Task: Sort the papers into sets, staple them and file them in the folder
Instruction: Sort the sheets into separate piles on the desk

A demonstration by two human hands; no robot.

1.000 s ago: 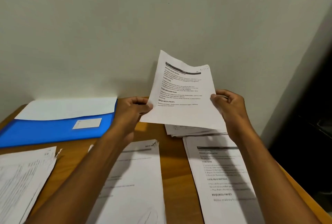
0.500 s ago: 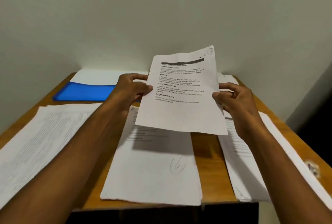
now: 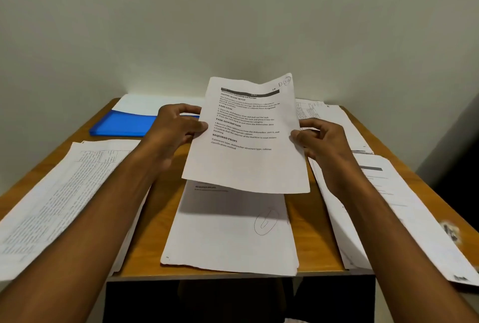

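Since the earlier frames, both hands have kept their grip on the printed white sheet (image 3: 248, 138) while the view has tipped down, so the full wooden worktop (image 3: 303, 219) now shows. Left hand (image 3: 176, 128) pinches the sheet's left edge, thumb on the face; right hand (image 3: 318, 138) pinches the right edge, fingers curled behind. Neither hand holds anything else.

Location: the sheet is raised above the worktop's middle, tilted toward the viewer, over the centre pile of white papers (image 3: 230, 232) lying at the front edge.

Appearance: one page, slightly creased along its length, with a dark header bar, bold headings reading TASK GOAL, TASK DESCRIPTION and REQUIRED PROPS, and a handwritten circled mark at the top right corner. The lower third is blank.

Procedure, as judged from the layout: the step in hand is sorting.
1. Read the header and the circled mark.
2. Match them to a pile: tabular pages (image 3: 59, 198) at the left edge, printed pages (image 3: 383, 206) at the right edge, further sheets (image 3: 324, 117) at the back right corner.
3. Lower the sheet flat, edges squared to the pile, so later stapling catches every page.

A blue plastic folder (image 3: 124, 124) lies at the back left corner. No stapler is visible.
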